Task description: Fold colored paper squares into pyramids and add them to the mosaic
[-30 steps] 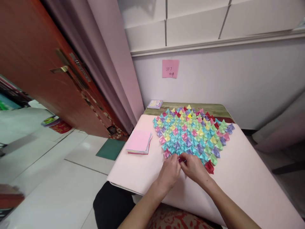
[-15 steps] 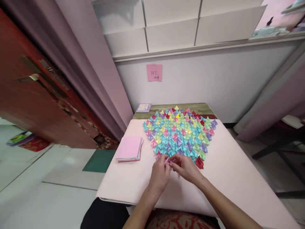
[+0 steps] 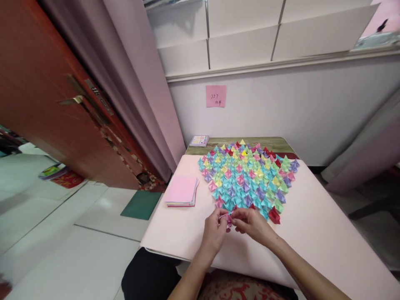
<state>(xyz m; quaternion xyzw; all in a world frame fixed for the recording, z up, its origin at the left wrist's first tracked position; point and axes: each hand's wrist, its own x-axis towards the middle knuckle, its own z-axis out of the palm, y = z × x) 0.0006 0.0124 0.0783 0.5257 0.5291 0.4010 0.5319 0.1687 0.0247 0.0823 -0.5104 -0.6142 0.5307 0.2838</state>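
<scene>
Between my two hands is a small pink origami piece [image 3: 228, 219], partly hidden by the fingers. My left hand [image 3: 215, 229] pinches its left side, and my right hand [image 3: 251, 224] grips its right side with thumb and fingertips. Just beyond the hands spreads a large group of folded paper pieces [image 3: 240, 179] in turquoise, pink, yellow, green, purple and red, their points standing up. A red folded piece [image 3: 274, 215] sits at the near right corner of the group, close to my right hand.
A stack of square paper [image 3: 181, 191], pink on top, lies at the left of the pink-covered table [image 3: 300, 241]. A small packet [image 3: 199, 141] rests at the back left corner. A pink note [image 3: 216, 96] is stuck to the wall behind; a red door [image 3: 62, 104] stands at left.
The whole view has shifted, so the table appears farther right. More of the pink piece shows between my fingers, and both hands still hold it.
</scene>
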